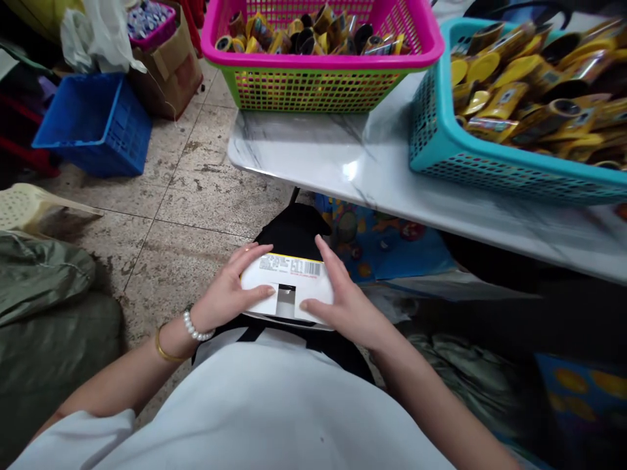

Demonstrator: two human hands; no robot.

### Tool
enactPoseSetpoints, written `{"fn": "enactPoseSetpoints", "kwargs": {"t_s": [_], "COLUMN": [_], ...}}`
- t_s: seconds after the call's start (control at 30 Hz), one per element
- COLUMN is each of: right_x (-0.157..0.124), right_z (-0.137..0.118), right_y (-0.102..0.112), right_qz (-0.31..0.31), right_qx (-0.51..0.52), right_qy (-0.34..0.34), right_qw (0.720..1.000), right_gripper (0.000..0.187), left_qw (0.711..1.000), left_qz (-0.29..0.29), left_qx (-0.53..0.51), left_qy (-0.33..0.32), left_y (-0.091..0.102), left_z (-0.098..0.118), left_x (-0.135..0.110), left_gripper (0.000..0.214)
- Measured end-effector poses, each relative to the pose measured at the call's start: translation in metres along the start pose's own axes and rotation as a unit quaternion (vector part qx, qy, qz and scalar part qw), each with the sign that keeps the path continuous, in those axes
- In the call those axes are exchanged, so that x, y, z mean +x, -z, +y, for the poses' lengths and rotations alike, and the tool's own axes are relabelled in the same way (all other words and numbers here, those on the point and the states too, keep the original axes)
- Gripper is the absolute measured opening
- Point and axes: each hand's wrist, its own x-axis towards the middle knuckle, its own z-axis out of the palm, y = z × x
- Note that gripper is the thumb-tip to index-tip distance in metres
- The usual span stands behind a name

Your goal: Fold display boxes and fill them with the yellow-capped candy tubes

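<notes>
Fingers of left hand (226, 295) and right hand (350, 305) hold a white carton (289, 279), long axis left-to-right, printed face upward.

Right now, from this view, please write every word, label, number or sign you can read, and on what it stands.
None can be read.
White package: small dark print, a red line of print and a barcode, too small and blurred.
Yellow items in the turquoise basket: markings too blurred.
</notes>
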Motion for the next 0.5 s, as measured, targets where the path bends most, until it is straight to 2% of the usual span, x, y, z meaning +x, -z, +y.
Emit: {"fn": "enactPoseSetpoints", "kwargs": {"t_s": [0.07, 0.17, 0.23, 0.3, 0.33, 0.4, 0.5], "right_x": [0.0, 0.0, 0.001, 0.0, -0.002, -0.009, -0.022], "right_z": [0.001, 0.003, 0.004, 0.004, 0.005, 0.007, 0.009], "right_y": [-0.002, -0.008, -0.013, -0.019, -0.021, -0.023, -0.02], "right_qz": [0.015, 0.036, 0.098, 0.177, 0.2, 0.194, 0.117], "right_qx": [-0.067, -0.071, 0.007, 0.105, 0.141, 0.173, 0.141], "right_qy": [0.018, 0.016, -0.011, -0.015, 0.005, 0.087, 0.19], "right_qw": [0.997, 0.997, 0.995, 0.978, 0.97, 0.962, 0.965], "right_gripper": [0.111, 0.116, 0.114, 0.096, 0.083, 0.069, 0.064], "left_qw": [1.0, 0.999, 0.998, 0.996, 0.995, 0.994, 0.994], "left_qz": [-0.002, -0.001, 0.013, 0.038, 0.052, 0.075, 0.103], "left_qx": [-0.017, -0.035, -0.052, -0.07, -0.076, -0.072, -0.023], "left_qy": [0.004, 0.01, 0.021, 0.035, 0.04, 0.038, -0.008], "left_y": [0.0, 0.001, 0.0, 0.0, -0.001, -0.003, -0.005], "left_z": [-0.002, -0.005, -0.007, -0.01, -0.011, -0.014, -0.015], "left_x": [-0.002, -0.002, -0.001, 0.001, 0.001, 0.0, -0.005], "left_gripper": [0.064, 0.064, 0.063, 0.061, 0.06, 0.058, 0.054]}}
